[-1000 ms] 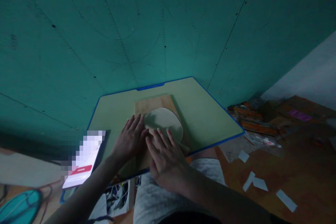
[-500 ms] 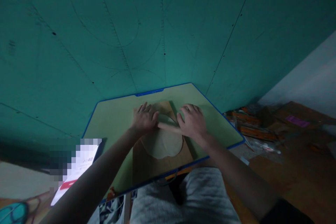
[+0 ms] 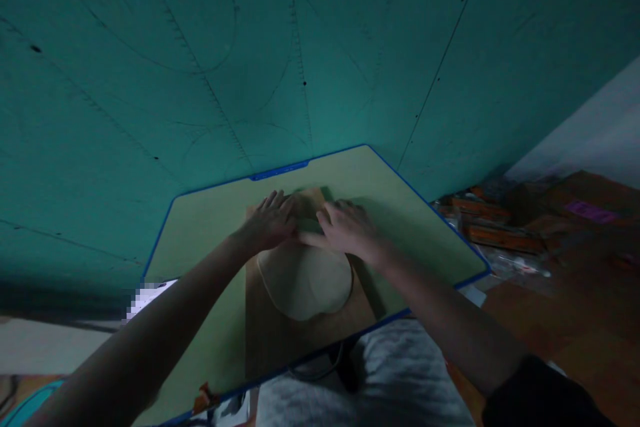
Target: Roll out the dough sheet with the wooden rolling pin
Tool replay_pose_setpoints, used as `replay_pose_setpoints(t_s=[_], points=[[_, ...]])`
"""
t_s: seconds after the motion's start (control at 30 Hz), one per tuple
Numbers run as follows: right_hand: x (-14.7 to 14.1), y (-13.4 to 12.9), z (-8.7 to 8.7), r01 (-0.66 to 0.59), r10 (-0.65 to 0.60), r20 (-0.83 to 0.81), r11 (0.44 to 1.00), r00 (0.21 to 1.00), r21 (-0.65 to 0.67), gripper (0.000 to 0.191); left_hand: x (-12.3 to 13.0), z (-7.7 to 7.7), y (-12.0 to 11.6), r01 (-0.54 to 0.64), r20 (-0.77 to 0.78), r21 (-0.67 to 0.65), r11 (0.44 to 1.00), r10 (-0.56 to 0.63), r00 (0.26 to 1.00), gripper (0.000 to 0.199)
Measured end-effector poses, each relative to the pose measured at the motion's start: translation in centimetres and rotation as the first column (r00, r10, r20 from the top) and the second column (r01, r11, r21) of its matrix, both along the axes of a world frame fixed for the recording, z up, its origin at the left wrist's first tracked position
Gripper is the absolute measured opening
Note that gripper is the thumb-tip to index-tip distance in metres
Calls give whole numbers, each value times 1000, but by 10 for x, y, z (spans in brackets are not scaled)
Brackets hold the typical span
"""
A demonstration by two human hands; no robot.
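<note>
The left hand (image 3: pixel 273 219) and right hand (image 3: pixel 347 227) — fingers partly curled over a slim, pale wooden rolling pin (image 3: pixel 311 239) — have moved to the far part of the round, cream dough sheet (image 3: pixel 307 283) on a brown rectangular wooden board (image 3: pixel 280 353), probably shifting pressure there.

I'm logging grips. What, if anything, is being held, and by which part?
A rolling pin, at its two ends: the left hand covers one, the right hand the other, leaving its middle bare. Whether the fingers wrap round it cannot be told.
</note>
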State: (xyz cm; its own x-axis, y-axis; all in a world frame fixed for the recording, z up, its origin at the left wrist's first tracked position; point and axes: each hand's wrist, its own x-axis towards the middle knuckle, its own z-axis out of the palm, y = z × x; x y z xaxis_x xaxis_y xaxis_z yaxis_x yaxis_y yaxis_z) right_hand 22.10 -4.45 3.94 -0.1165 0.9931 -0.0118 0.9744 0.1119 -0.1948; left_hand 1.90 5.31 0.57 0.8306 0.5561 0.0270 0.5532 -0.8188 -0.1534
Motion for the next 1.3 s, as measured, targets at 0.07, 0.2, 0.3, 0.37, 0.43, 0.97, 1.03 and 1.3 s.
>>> replay_pose_setpoints(t_s=[0.07,0.2,0.3,0.37,0.43,0.97,1.03,1.3], points=[[-7,-4,-6,39,-39,-21,999,999,22,58,4,0,14,27,-22,-47,999,-28,999,35],[-15,-9,-18,143,-139,-58,987,989,68,69,20,-2,31,-35,-12,-36,999,34,999,38],[-18,-15,-20,134,-133,-73,991,988,0,71,19,-4,18,-125,12,-8,992,125,992,43],[-21,-22,-19,111,-112,-77,994,991,-12,70,11,-6,2,-187,48,12,982,187,981,46],[-24,-29,-18,79,-80,-84,997,993,-19,68,1,-7,-18,-238,100,17,971,235,967,46],[-71,-133,-30,-234,251,-73,954,965,187,69,-56,-15,-146,-389,301,43,920,359,883,59],[-71,-137,-25,-246,265,-75,950,961,194,66,-63,-19,-154,-363,303,83,928,323,896,61],[-42,-75,-8,-329,335,-31,935,942,134,40,-45,1,-121,-361,191,-1,933,355,915,58]])
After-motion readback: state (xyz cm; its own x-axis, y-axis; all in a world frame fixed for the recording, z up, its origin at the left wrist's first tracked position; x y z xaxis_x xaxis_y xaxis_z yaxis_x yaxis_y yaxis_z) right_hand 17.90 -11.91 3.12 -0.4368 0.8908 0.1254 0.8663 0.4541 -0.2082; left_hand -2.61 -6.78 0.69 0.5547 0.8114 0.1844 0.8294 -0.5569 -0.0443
